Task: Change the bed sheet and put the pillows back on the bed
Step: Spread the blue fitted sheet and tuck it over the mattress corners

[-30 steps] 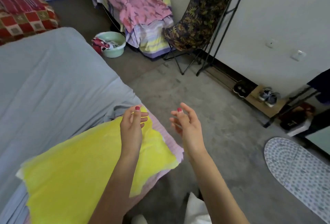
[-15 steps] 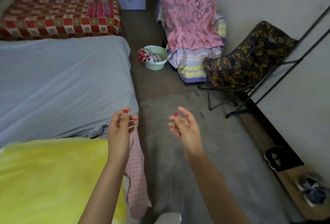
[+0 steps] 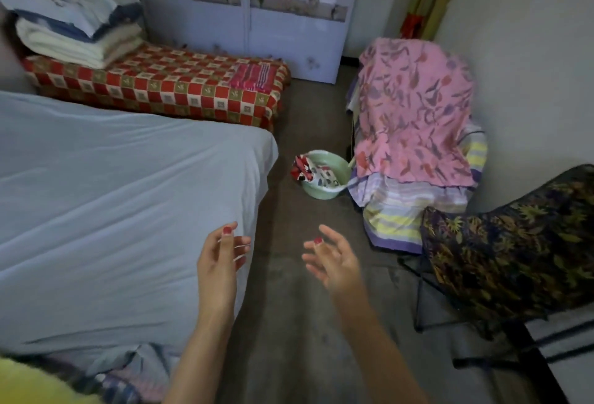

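Both hands are raised in front of the person, empty, with fingers loosely spread and slightly bent. The left hand point(image 3: 221, 259) hangs over the near edge of the bed point(image 3: 96, 210), its palm turned inward; it touches nothing. The right hand point(image 3: 334, 259) is held over the bare floor point(image 3: 289, 323) between the bed and the chair point(image 3: 514, 259), palm facing left, well apart from any object.

The bed fills the left side of the view and is covered by a pale blue-grey sheet point(image 3: 128, 178) that lies mostly smooth, with a few long creases. At the lower left corner a yellow cloth point(image 3: 35, 384) shows at the frame edge, with bunched fabric point(image 3: 128, 368) beside it at the bed's near end.

Beyond the bed stands a bench point(image 3: 160, 82) draped in a red checked cover. At its left end sits a stack of folded bedding point(image 3: 77, 43) with a pillow point(image 3: 67, 1) in a white and blue printed case on top. Behind the bench is a wardrobe point(image 3: 247, 11) with flower-printed doors.

On the floor past the bed's far corner is a green basin point(image 3: 324, 188) holding patterned cloth. Just beside it on the right a pink leaf-print sheet point(image 3: 414, 107) hangs over a support, above a striped sheet point(image 3: 401, 210) that reaches the floor. The chair, a dark folding one with a leaf pattern, stands at the right against the wall.
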